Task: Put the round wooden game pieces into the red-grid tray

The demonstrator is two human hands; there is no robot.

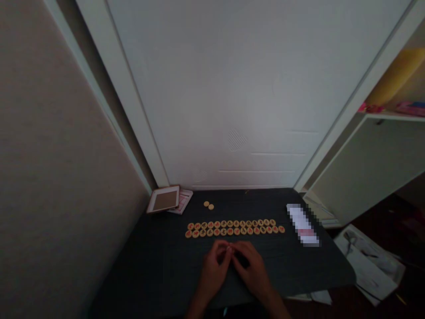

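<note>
Two rows of round wooden game discs [234, 228] with red and dark marks lie across the middle of a dark table [159, 266]. Two plain discs [209, 205] sit apart behind them. My left hand [215, 270] and my right hand [253, 268] rest on the table just in front of the rows, fingertips meeting and curled together. Something small and pale shows between the fingertips; I cannot make out what it is.
A shallow box lid [164, 199] with a folded sheet under it lies at the table's back left. A blurred white object [303, 223] lies at the right. A white wall panel stands behind; shelves [372, 164] and papers on the floor are at right.
</note>
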